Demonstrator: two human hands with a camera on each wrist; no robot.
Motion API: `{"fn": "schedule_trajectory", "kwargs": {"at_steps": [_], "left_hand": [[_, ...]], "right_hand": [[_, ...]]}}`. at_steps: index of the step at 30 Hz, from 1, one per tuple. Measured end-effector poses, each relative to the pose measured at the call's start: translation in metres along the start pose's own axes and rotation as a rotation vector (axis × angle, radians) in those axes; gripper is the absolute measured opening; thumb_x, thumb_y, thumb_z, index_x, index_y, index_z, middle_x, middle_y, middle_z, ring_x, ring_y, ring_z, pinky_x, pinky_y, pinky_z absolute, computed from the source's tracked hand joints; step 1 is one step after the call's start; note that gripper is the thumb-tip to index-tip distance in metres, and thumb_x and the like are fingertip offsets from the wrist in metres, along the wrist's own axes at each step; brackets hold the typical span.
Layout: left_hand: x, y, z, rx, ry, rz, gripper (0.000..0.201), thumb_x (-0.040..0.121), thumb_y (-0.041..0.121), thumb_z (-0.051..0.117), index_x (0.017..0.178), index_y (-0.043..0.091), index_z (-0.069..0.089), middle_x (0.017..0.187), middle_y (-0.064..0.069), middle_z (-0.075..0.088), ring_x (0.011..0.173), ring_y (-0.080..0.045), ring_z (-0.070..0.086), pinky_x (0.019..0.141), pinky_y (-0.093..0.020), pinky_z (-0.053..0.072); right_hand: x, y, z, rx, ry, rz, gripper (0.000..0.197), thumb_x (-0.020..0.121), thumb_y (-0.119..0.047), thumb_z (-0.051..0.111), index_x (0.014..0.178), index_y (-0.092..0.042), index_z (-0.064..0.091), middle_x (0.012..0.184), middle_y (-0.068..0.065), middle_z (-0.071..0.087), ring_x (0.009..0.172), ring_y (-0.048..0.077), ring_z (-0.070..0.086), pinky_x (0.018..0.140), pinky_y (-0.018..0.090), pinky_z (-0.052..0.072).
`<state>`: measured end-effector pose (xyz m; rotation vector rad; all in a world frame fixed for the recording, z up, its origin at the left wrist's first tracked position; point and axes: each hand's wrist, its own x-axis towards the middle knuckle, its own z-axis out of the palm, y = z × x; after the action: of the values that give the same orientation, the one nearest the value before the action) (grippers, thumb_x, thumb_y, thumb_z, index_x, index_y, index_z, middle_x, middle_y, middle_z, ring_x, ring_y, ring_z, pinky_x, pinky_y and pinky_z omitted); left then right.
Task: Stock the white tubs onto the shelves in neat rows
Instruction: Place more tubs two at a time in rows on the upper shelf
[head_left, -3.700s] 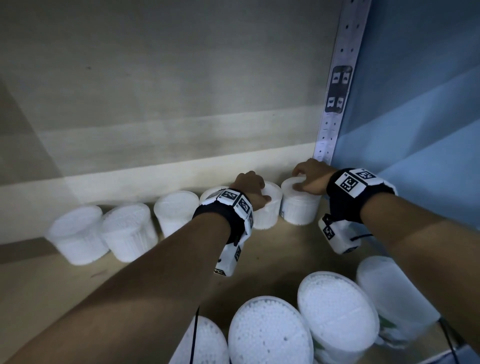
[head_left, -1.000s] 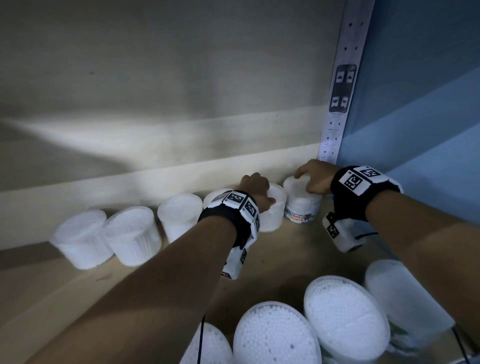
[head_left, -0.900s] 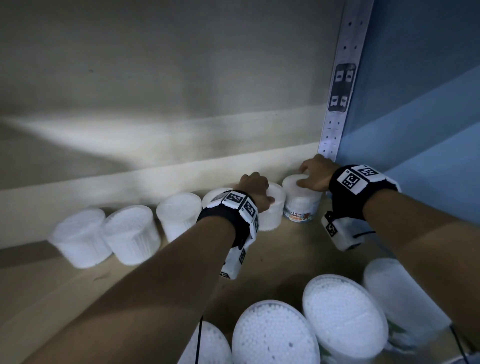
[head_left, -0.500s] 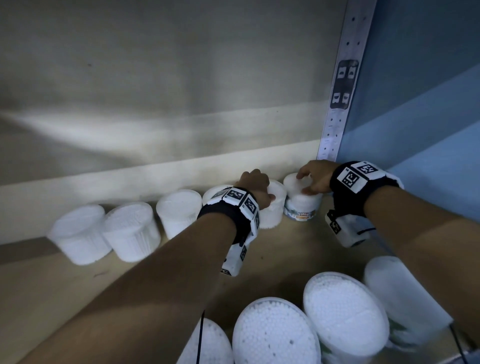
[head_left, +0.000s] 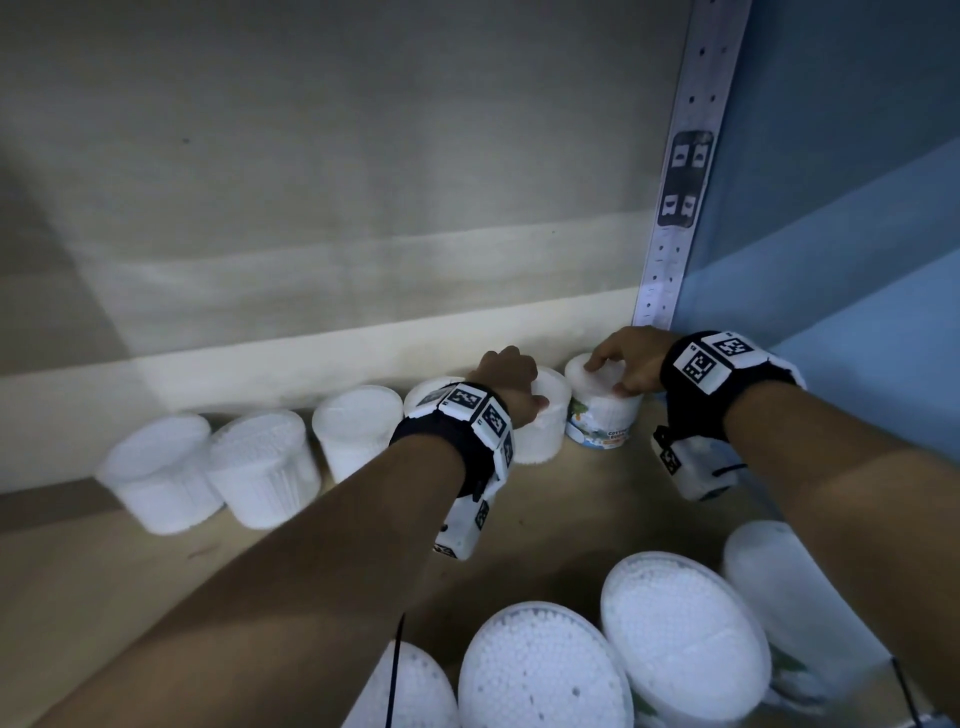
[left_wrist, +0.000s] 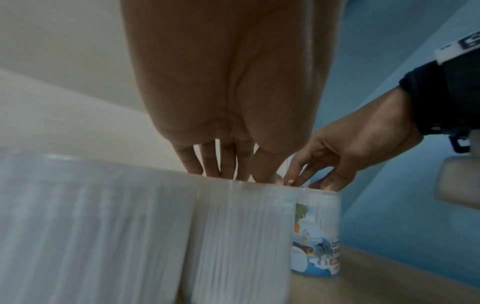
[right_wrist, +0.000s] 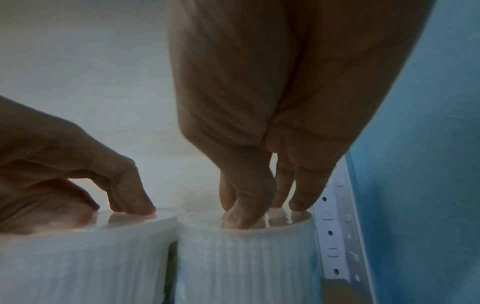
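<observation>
A row of white tubs stands along the back of the wooden shelf (head_left: 322, 551). My left hand (head_left: 519, 384) grips one white tub (head_left: 543, 431) from above, fingers curled over its lid and thumb at the front rim. My right hand (head_left: 623, 364) grips the rightmost tub (head_left: 602, 421) by its lid; this tub's colourful label faces front. In the left wrist view the labelled tub (left_wrist: 318, 236) touches the plain tub (left_wrist: 239, 236). In the right wrist view my right fingertips (right_wrist: 244, 218) press into the lid of the rightmost tub (right_wrist: 246, 257), and the left hand (right_wrist: 64, 164) rests on the neighbouring tub.
Several more white tubs (head_left: 265, 467) continue the row to the left. Larger tubs (head_left: 540, 670) stand at the shelf's front edge under my arms. A perforated white upright (head_left: 670, 208) and a blue side wall (head_left: 831, 260) close off the right; the back wall is just behind the row.
My right hand has turned the rightmost tub, so its label now faces front. The left hand has stayed on its tub.
</observation>
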<state>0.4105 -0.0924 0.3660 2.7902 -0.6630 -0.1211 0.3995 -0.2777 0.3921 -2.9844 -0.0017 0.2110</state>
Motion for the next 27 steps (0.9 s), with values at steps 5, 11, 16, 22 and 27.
{"fn": "schedule_trajectory", "kwargs": {"at_steps": [5, 11, 16, 22, 27], "left_hand": [[-0.001, -0.002, -0.004, -0.018, -0.048, 0.023, 0.044, 0.094, 0.026, 0.054, 0.136, 0.013, 0.045, 0.14, -0.009, 0.04, 0.132, -0.028, 0.037, 0.108, -0.039, 0.035], [-0.002, -0.002, -0.014, -0.005, -0.149, 0.07, 0.053, 0.093, 0.002, 0.047, 0.143, 0.017, 0.04, 0.153, -0.006, 0.03, 0.142, -0.023, 0.028, 0.114, -0.032, 0.026], [-0.003, -0.002, -0.014, -0.154, -0.042, 0.065, 0.05, 0.081, -0.006, 0.045, 0.122, 0.018, 0.061, 0.143, -0.006, 0.042, 0.135, -0.024, 0.039, 0.109, -0.037, 0.038], [-0.004, 0.007, -0.004, 0.041, 0.062, -0.062, 0.047, 0.092, 0.038, 0.05, 0.13, 0.011, 0.05, 0.134, -0.013, 0.042, 0.131, -0.031, 0.036, 0.106, -0.044, 0.039], [-0.003, 0.009, 0.002, 0.125, 0.035, -0.074, 0.053, 0.091, 0.042, 0.051, 0.129, 0.006, 0.048, 0.133, -0.016, 0.041, 0.127, -0.033, 0.038, 0.1, -0.042, 0.041]], "right_hand": [[0.0, -0.001, -0.001, -0.013, 0.005, 0.005, 0.052, 0.081, -0.005, 0.068, 0.129, -0.023, 0.059, 0.138, 0.005, 0.052, 0.126, 0.023, 0.052, 0.098, 0.024, 0.042], [0.0, 0.001, 0.0, 0.019, 0.014, 0.002, 0.052, 0.08, -0.003, 0.068, 0.128, -0.02, 0.06, 0.138, 0.003, 0.053, 0.126, 0.021, 0.051, 0.097, 0.023, 0.041], [0.001, 0.0, -0.001, -0.003, 0.016, -0.011, 0.053, 0.079, -0.003, 0.068, 0.129, -0.019, 0.06, 0.137, 0.002, 0.055, 0.126, 0.021, 0.052, 0.098, 0.023, 0.042], [0.001, 0.0, 0.002, 0.008, 0.024, 0.003, 0.052, 0.082, -0.002, 0.065, 0.13, -0.02, 0.058, 0.139, 0.002, 0.053, 0.127, 0.021, 0.051, 0.098, 0.023, 0.042], [0.001, -0.001, 0.002, 0.014, 0.024, 0.01, 0.052, 0.082, -0.001, 0.064, 0.129, -0.021, 0.059, 0.139, 0.003, 0.053, 0.126, 0.021, 0.052, 0.095, 0.021, 0.042]]}}
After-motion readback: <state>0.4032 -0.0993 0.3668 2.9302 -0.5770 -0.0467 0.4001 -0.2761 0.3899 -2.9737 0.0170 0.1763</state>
